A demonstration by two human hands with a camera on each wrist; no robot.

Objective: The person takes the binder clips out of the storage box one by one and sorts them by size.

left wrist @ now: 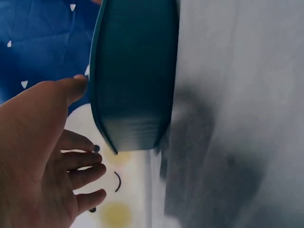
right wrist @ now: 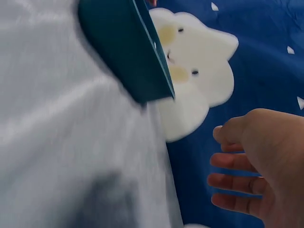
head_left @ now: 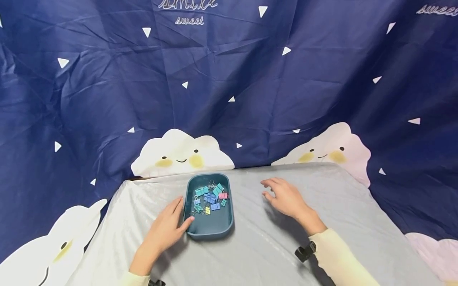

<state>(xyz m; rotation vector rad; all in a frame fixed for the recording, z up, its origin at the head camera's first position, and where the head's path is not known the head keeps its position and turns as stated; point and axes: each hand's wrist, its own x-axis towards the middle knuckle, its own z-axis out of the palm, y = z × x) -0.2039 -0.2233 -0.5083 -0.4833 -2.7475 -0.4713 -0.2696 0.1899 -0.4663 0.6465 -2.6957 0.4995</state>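
A dark teal tray stands on the covered table, holding several binder clips in teal, blue, pink and yellow. Among them a pink clip lies near the right wall and a yellow clip lies nearer the front. My left hand is at the tray's left side, fingers extended beside the wall and thumb right at the rim. In the left wrist view that thumb is level with the tray's edge. To the right of the tray, my right hand hovers with loosely bent fingers and holds nothing.
A shiny grey cloth covers the table. Behind it hangs a dark blue curtain with white triangles and smiling clouds. A black wrist strap shows by the right sleeve.
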